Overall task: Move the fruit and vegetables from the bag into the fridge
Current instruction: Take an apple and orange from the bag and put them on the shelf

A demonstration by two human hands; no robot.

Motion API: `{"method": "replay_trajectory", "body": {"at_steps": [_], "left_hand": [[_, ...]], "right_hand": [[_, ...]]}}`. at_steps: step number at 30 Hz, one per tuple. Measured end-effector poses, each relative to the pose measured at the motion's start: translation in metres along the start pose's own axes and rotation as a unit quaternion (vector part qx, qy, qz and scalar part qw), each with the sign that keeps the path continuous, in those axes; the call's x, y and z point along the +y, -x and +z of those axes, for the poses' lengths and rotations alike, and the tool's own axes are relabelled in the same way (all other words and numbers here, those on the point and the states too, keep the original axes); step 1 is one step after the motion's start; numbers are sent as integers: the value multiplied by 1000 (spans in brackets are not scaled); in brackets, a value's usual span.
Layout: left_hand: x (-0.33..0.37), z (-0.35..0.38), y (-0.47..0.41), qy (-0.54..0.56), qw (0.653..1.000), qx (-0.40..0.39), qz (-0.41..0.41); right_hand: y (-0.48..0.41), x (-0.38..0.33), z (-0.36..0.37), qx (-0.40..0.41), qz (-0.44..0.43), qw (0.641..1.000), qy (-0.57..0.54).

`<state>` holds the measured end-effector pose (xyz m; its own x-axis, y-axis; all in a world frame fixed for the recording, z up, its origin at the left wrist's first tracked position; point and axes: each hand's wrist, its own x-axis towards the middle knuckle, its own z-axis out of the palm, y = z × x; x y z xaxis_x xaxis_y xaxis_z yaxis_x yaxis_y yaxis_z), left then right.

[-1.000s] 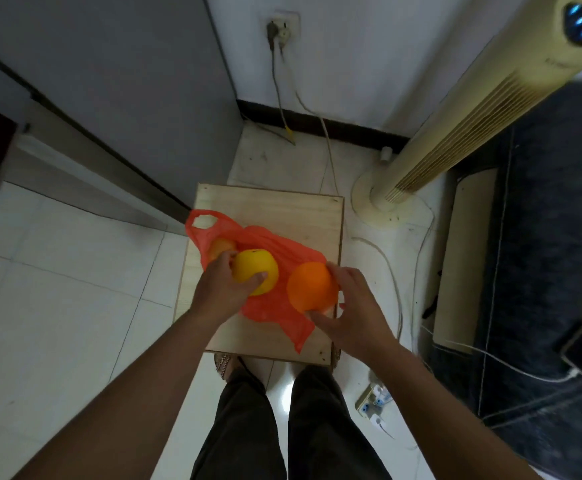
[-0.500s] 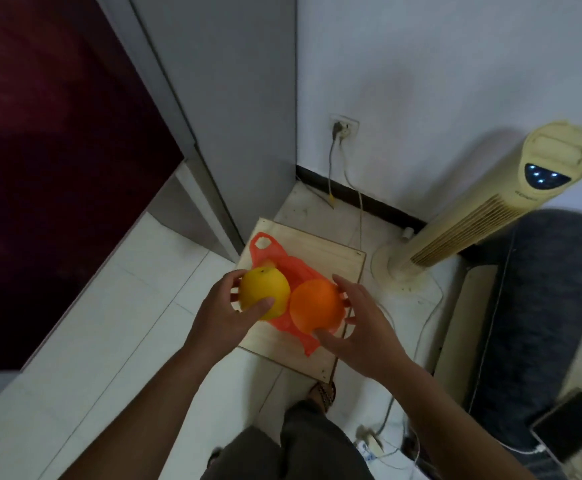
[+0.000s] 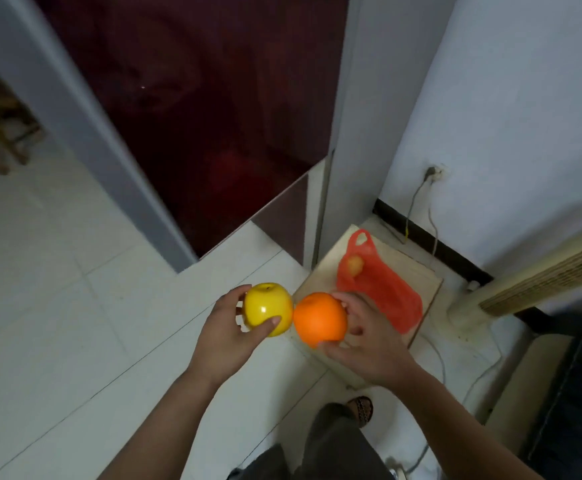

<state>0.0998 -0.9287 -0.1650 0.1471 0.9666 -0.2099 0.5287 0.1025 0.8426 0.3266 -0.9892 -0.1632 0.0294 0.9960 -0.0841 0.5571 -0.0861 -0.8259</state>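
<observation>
The feed I get is dim and cool, lit softly and evenly, with only faint shadows on the floor (image 3: 57, 306); the glossy fridge door (image 3: 213, 116) reads as near-black red with vague reflections and one tiny glint. The yellow apple (image 3: 267, 309) shows a small white highlight and, like the orange (image 3: 320, 317), looks sharp. The tower fan (image 3: 539, 282) at right smears, and the wide lens bends lines near the edges.
</observation>
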Motion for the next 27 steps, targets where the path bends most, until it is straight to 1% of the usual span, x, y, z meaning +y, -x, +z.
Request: {"method": "replay_trajectory", "body": {"at_steps": [5,9,13,16,18,22,27], "left_hand": [[-49,-76,73,-16,995,94,-21],[-88,-146,126,-8,985,167,-50],[-124,-202,170,30,962,252,-97],[-153,-225,196,64,939,310,-137],[-170,-231,208,85,925,330,-166],[-190,-248,215,80,916,340,-198],[-217,-296,184,97,896,369,-226]], "right_hand": [[20,-63,79,-63,-24,997,-26],[21,-114,139,-137,-83,987,-5],[6,-161,192,-204,-139,969,7],[-8,-194,234,-257,-182,949,12],[-16,-211,262,-288,-200,937,10],[-34,-231,311,-335,-209,919,16],[-80,-252,361,-375,-216,901,21]]}}
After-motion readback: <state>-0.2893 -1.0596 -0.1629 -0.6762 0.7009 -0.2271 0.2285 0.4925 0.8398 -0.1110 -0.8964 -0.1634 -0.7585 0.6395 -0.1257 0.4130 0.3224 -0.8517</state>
